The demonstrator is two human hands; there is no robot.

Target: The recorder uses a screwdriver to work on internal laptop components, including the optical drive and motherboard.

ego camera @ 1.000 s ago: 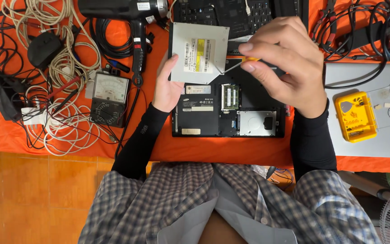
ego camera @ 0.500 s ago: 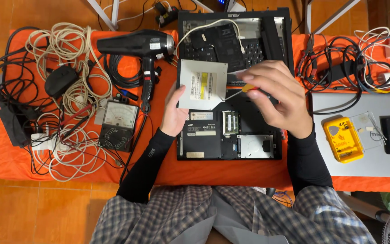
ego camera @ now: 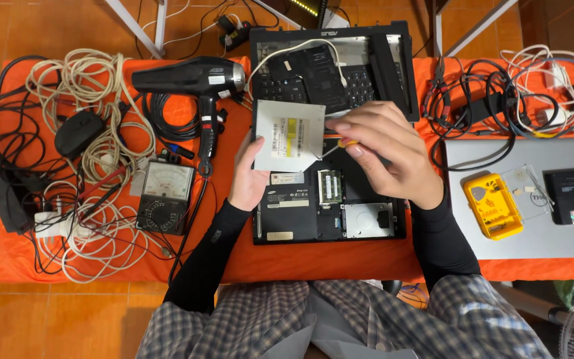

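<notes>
Orange cloth (ego camera: pixel 367 266) covers the counter, and the floor around it is orange-brown tile, with white metal legs (ego camera: pixel 161 26) standing on it beyond the far edge. Taking the opened black laptop base (ego camera: pixel 330 213) at the middle of the counter as the landmark, its underside is up with the memory slot and an empty drive bay exposed. Just above its far left corner the left hand (ego camera: pixel 247 179) holds a silver optical drive (ego camera: pixel 287 136), fingers closed on the drive's left edge and thumb under it, so the drive is lifted and tilted over the base. The right hand (ego camera: pixel 383 156) hovers over the base's far right part, fingers curled tight around a small orange-handled screwdriver (ego camera: pixel 340 143) whose tip meets the drive's right edge. Beyond the base lies a second black laptop (ego camera: pixel 330 63), keyboard side up, with a white cable across it. Left of the base sit a black hair dryer (ego camera: pixel 194 80), an analog multimeter (ego camera: pixel 164 198), and heaps of white and black cables (ego camera: pixel 81 153). Right of the base a grey laptop lid (ego camera: pixel 533 233) carries a yellow screwdriver-bit case (ego camera: pixel 493 205) and a small black box (ego camera: pixel 571 197), with more tangled cords (ego camera: pixel 499 100) behind it. Plaid fabric (ego camera: pixel 340 322) fills the near edge of the view.
</notes>
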